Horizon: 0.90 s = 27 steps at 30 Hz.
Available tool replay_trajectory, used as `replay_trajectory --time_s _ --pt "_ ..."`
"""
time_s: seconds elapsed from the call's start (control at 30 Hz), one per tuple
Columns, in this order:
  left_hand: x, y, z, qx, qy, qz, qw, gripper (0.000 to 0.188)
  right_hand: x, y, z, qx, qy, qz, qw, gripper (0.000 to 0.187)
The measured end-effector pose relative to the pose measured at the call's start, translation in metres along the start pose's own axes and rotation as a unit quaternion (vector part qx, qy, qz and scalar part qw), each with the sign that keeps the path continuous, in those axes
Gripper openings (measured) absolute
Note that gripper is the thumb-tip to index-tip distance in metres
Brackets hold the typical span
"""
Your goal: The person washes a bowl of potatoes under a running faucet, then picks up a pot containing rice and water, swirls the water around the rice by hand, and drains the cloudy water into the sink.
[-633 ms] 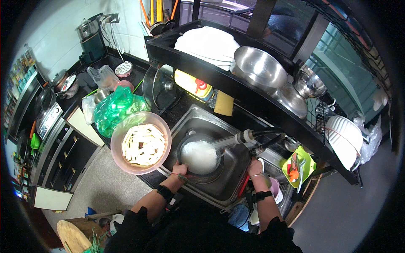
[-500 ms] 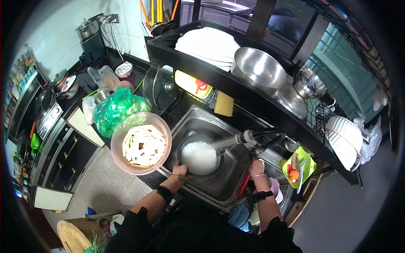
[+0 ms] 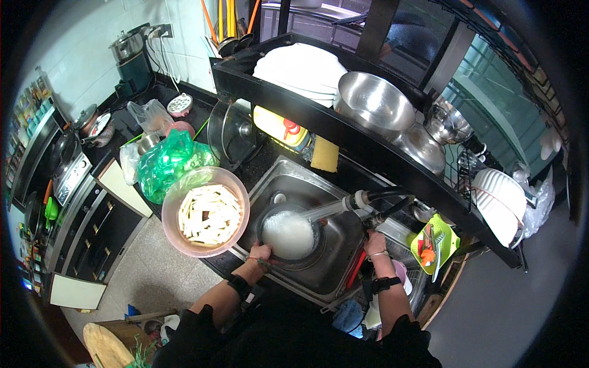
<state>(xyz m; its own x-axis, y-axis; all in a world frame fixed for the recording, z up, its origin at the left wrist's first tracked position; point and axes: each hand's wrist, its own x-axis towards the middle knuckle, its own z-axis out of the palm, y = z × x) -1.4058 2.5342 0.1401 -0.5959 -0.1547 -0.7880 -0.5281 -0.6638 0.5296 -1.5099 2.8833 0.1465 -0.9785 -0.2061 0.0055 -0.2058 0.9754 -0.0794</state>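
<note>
The left hand (image 3: pixel 260 253) has its fingers closed on the near left edge of the dark pot (image 3: pixel 318 235), which sits in the left part of the sink (image 3: pixel 319 178), probably so that it does not slide while water from the tap (image 3: pixel 351 202) falls into it from the right. The right hand (image 3: pixel 375 244) is at the right side of the sink, just near the tap, but I cannot tell whether its fingers grip something. The pink bowl (image 3: pixel 174 235) of pale cut sticks (image 3: pixel 210 214) stands left, perhaps away from splashes.
</note>
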Motion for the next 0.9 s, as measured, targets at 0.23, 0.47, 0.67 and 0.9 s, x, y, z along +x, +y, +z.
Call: replay_trajectory --time_s 0.23,0.47,0.67,0.9 --pt "-0.009 0.000 0.002 0.014 0.004 0.011 1.000 0.041 0.001 -0.001 -0.005 -0.002 -0.002 0.004 1.000 0.019" --pt "-0.013 0.002 -0.007 0.008 -0.006 0.009 1.000 0.036 0.002 0.014 -0.016 0.096 0.047 0.016 0.994 0.026" --pt "-0.033 0.008 -0.011 0.040 -0.023 0.022 0.999 0.038 -0.003 0.033 -0.005 0.125 0.072 0.058 0.988 0.027" --pt "-0.047 0.001 -0.048 0.029 -0.046 0.034 0.998 0.043 -0.017 -0.047 -0.085 0.039 0.007 0.046 0.998 0.022"
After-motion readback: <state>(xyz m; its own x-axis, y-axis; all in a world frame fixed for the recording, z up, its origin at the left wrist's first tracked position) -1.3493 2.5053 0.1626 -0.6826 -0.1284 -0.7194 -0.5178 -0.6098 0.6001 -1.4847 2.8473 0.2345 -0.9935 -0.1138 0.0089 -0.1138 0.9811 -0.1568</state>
